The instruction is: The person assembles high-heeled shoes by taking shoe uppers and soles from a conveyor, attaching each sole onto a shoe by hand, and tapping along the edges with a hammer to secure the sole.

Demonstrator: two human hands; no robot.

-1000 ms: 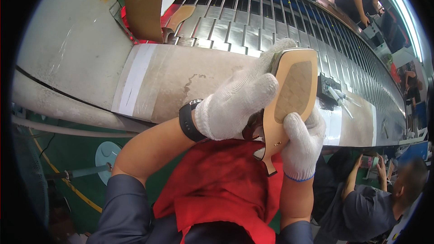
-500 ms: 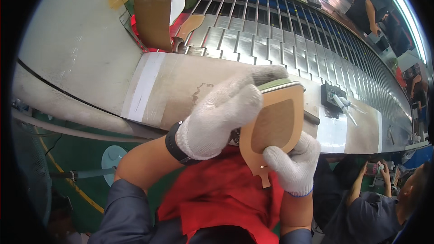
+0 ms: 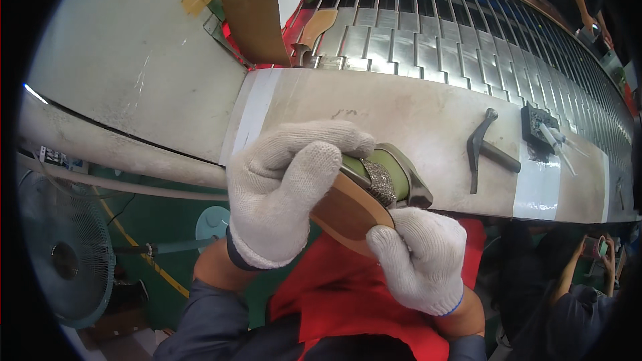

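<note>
In front of my red apron I hold a sandal on a green shoe last (image 3: 399, 172), tilted, with a glittery strap (image 3: 380, 184) across it. Its tan sole (image 3: 351, 210), darker brown in the middle, faces me. My left hand (image 3: 284, 190), in a white knit glove, is closed around one end, fingers over the top and thumb at the sole's edge. My gloved right hand (image 3: 424, 257) pinches the sole's near edge beside the strap. The gloves hide both ends of the sole, so whether it lies fully against the last I cannot tell.
A hammer (image 3: 485, 150) lies on the bench (image 3: 421, 117), left of a dark block (image 3: 538, 127) with white-handled brushes. Beyond runs a metal slat conveyor (image 3: 414, 50). Brown cardboard (image 3: 257, 23) and another tan sole (image 3: 317, 27) are far left. A fan (image 3: 67, 261) stands left; a person sits right.
The sandal and sole have turned from nearly upright to slanting, bringing the glittery strap into view. My left hand has shifted left and down. The hammer now shows on the bench.
</note>
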